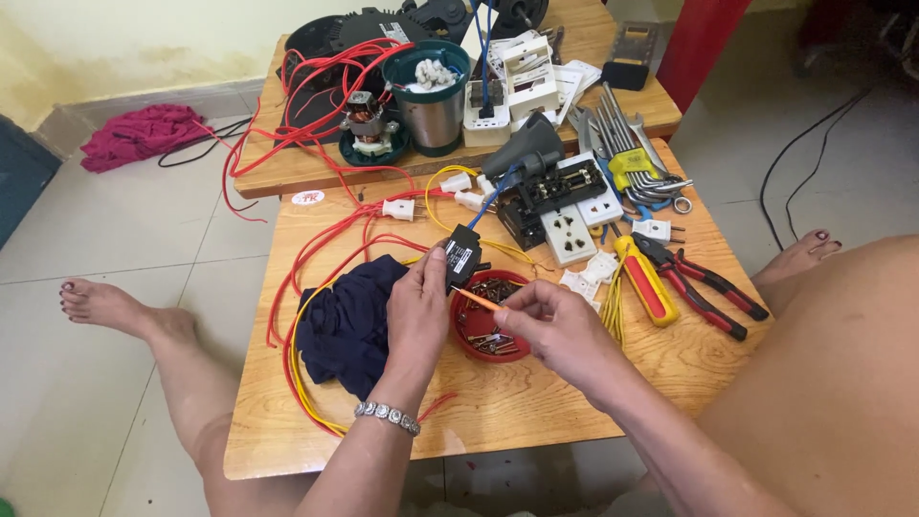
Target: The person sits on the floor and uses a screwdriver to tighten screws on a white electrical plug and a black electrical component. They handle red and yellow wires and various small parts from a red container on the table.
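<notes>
Counter (536,402): low wooden top, crowded with electrical parts.
Dark cloth (347,321): navy, bunched at the left, with red and yellow wires looping around it.
Red bowl (471,330): small, holding screws, just below both hands.
Pliers (704,285): red-handled, lying at the right beside a yellow-handled screwdriver (648,280).
White socket (569,235): lying behind the bowl, near a black switch block.
Left hand (416,306): fingers clamped on a small black box (461,257) (a yellow wire runs from it), held upright above the bowl.
Right hand (555,321): fingertips pinched together on a thin orange screwdriver (476,300), whose tip points at the black box.
</notes>
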